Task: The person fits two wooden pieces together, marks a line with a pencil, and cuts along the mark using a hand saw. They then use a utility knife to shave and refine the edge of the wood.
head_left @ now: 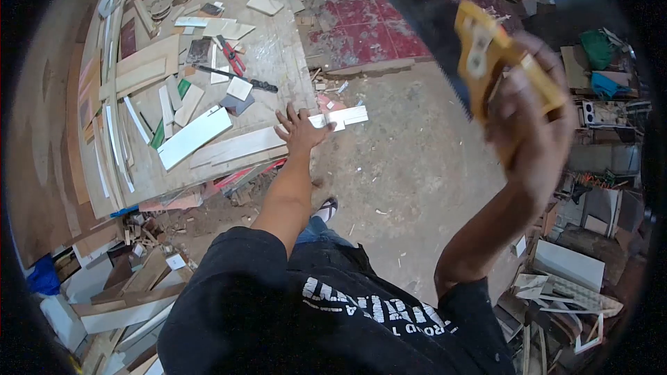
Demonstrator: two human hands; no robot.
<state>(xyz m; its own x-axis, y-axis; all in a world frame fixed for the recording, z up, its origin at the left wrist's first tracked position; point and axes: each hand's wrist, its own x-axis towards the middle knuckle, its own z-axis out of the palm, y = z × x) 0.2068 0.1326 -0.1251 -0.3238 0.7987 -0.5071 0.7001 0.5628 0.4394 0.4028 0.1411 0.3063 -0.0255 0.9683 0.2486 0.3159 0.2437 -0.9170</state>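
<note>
My right hand (531,107) is wrapped round the yellow handle of a handsaw (431,24), raised at the upper right, well apart from the bench. The dark blade points up and to the left. My left hand (303,130) lies flat with fingers spread at the bench's right edge. It presses on pale wooden strips (253,144), whose ends (354,115) stick out past the edge over the floor. Left of that hand lies a white board (194,137), and a small white block (240,89) rests on a grey piece.
On the workbench (274,48) lie red-handled pliers (233,57), a dark rod-like tool (260,85) and several wood offcuts. Scrap boards (132,298) are piled at the lower left. More clutter (570,264) lines the right side. Small chips dot the concrete floor (396,173).
</note>
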